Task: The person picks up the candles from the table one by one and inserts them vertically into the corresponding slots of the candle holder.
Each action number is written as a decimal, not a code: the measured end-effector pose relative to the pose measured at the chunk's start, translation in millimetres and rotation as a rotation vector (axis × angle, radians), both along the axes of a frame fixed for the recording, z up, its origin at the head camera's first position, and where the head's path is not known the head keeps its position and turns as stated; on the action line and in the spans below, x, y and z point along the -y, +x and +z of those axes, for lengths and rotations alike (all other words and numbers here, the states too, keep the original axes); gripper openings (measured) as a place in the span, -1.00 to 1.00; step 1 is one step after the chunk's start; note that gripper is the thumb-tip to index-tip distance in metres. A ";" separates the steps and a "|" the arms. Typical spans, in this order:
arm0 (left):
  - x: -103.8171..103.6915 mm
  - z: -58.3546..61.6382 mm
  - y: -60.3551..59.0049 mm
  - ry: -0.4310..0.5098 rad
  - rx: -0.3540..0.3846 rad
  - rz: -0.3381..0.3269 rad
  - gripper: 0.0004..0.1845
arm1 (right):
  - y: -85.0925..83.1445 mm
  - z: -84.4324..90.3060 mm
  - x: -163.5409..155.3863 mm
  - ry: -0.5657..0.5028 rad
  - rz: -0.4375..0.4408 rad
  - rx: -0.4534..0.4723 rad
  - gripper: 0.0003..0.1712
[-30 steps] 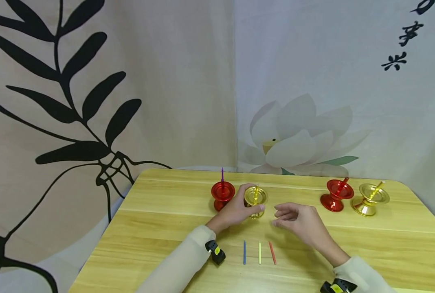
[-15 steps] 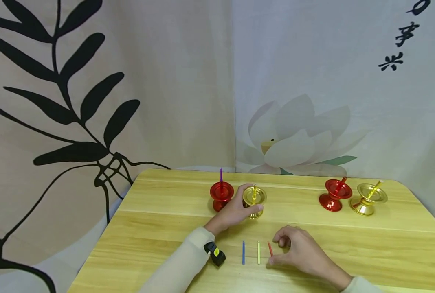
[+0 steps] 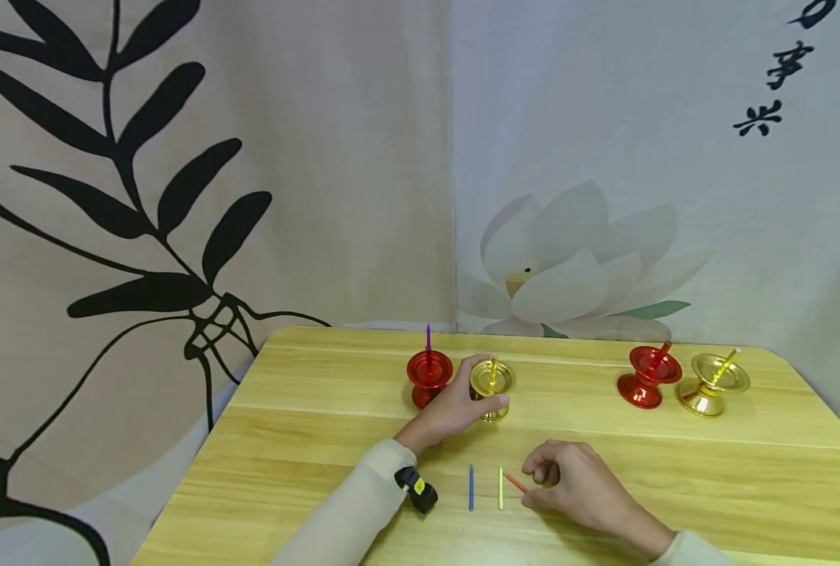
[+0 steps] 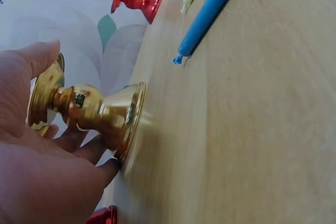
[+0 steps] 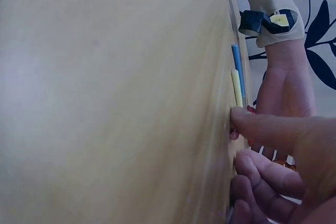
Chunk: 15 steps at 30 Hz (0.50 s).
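Three candles lie on the table [image 3: 307, 440] near the front edge, blue [image 3: 471, 487], yellow [image 3: 501, 487] and red [image 3: 515, 483], and the red one is the story right now. Half a second ago it lay straight beside the yellow one; now it sits skewed, its far end swung toward the yellow candle, because the right hand [image 3: 569, 483] has come down from mid-air and closed thumb and fingertips on its near end. So the pick-up looks started, though the candle is not yet clear of the wood as far as I can tell (the wrist view shows only a thumb pressed at the tabletop).

The left hand [image 3: 455, 405] has not budged: its fingers wrap the stem of the gold holder [image 3: 493, 389], which stands upright with a yellow candle already in it, just beside the red holder [image 3: 430, 376]. Two more holders [image 3: 682, 381] stand well apart to the right.
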<state>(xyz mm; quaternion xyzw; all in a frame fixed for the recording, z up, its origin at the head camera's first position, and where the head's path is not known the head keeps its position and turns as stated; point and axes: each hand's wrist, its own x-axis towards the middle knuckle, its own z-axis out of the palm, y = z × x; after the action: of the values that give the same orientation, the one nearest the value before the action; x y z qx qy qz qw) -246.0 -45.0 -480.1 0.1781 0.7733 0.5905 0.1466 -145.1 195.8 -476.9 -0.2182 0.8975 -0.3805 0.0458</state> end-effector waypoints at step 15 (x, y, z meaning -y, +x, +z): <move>-0.2 -0.2 0.2 0.022 0.015 0.001 -0.14 | -3.5 7.1 -2.9 0.036 0.073 0.000 -0.75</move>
<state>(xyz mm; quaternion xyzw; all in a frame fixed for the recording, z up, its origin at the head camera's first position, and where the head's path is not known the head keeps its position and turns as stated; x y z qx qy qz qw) -245.8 -44.9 -480.3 0.1749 0.7658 0.6003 0.1503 -148.6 198.7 -469.8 -0.2499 0.8956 -0.3626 0.0635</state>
